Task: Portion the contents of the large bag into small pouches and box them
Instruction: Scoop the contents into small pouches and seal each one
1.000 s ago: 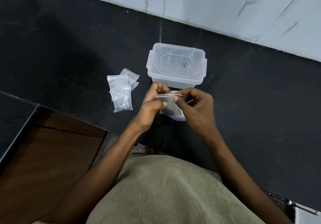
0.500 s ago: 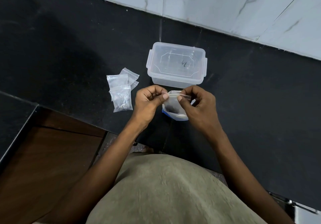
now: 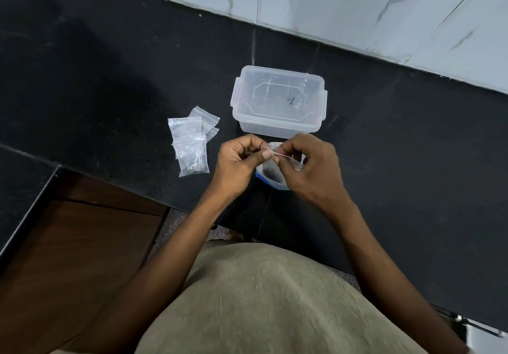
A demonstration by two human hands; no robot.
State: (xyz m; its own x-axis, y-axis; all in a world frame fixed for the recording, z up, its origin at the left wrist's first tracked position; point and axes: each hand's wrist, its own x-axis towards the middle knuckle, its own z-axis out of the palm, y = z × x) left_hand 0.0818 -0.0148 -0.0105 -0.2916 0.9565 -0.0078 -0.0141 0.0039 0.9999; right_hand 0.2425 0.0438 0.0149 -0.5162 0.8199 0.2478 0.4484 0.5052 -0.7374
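Both hands have drawn closer together since a second ago, the left hand curling tighter. Left thumb and forefinger pinch the top edge of the bag; the right hand pinches the same edge just beside. It is perhaps a pouch held over the bag; the hands hide too much. The bag stands on the counter just before the lidded box. Pouches lie left of the hands.
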